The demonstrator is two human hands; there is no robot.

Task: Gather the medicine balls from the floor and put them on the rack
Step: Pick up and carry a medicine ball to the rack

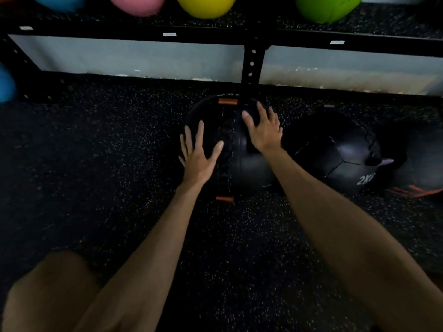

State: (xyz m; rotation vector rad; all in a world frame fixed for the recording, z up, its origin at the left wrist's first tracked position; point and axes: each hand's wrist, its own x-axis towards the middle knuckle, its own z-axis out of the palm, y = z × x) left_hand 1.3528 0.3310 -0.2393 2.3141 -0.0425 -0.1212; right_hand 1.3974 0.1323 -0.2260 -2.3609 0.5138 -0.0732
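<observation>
On the dark rubber floor (96, 164), which is flecked all over with pale and coloured specks, a black medicine ball (249, 168) is seen just in front of the rack (143, 35), its far side lying close against the foot of the rack's upright post (251, 61). A laced seam is run down the middle of this ball, and an orange tab is set at each end of the seam. The left hand (200, 156) is laid flat on the ball's left half and the right hand (263, 131) on its upper right part, both with fingers straight and spread, so that nothing is gripped; the two hands are kept apart by the seam. Just to the right, a second black ball (335, 152) marked "2K" in white is rested on the floor, and beyond it a third dark ball (422, 168) with red-orange markings is partly cut off by the frame edge. The rack is built of black metal, and its post is pierced by a row of holes; small white labels (169, 34) are fixed to its front beam. On the shelf above, a blue ball (60, 2), a pink ball (136, 4), a yellow ball (206, 6) and a green ball (326, 8) are lined up. A pale wall (119, 56), scuffed along its base, is seen behind the rack. Another blue ball (6, 85) is glimpsed at the left edge. A bare knee (48, 291) is seen at the lower left.
</observation>
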